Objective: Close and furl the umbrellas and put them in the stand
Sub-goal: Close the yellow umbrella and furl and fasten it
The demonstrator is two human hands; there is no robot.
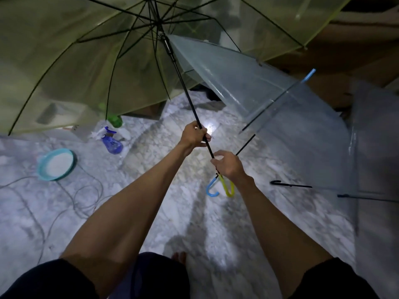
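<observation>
An open yellow-green clear umbrella fills the upper left, its black shaft slanting down to a yellow hook handle. My left hand grips the shaft partway up. My right hand holds the shaft just above the handle. A blue clear umbrella lies open on the floor to the right, its blue hook handle beside the yellow one. A third clear umbrella with a black handle lies at the far right. No stand is in view.
On the marble floor at left sit a blue spray bottle, a green bottle, a teal dish and loose white cables. My bare foot shows at the bottom.
</observation>
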